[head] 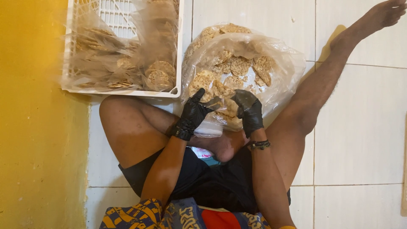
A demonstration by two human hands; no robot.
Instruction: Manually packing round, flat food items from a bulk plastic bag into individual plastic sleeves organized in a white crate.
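Head view, looking down: both hands wear black gloves and meet at the mouth of a big clear plastic bag [280, 63] full of round, flat crackers [240, 65], which lies on the tiled floor [360, 127] just beyond them. The left hand [193, 115] is closed loosely on the bag's near edge, thumb raised; the right hand [250, 111] curls around plastic and a cracker there, though the film's folds make it hard to tell exactly what its fingers pinch. Beyond and to the left of the left hand stands a white plastic crate [123, 91], cut off by the top edge, holding more bagged crackers that blur behind wrinkled plastic. A small white pack beneath the hands is mostly hidden.
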